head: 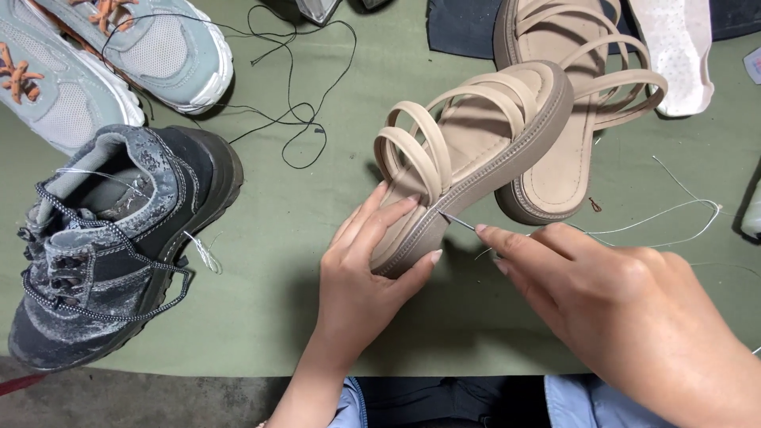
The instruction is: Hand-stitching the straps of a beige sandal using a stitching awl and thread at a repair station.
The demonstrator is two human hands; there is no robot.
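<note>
My left hand (366,273) grips the heel end of a beige strappy platform sandal (476,150), tilted on its side above the green table (261,317). My right hand (610,309) pinches a thin metal needle (458,222) whose tip is pushed into the seam along the sandal's sole edge. A pale thread (674,214) trails from the needle to the right across the table. The matching second sandal (579,103) lies flat just behind.
A worn dark blue boot (111,246) with speckled laces stands at the left. Two pale grey trainers (103,55) with orange laces lie at the back left. A loose black thread (309,119) curls in the middle back. A white insole (682,47) lies at the back right.
</note>
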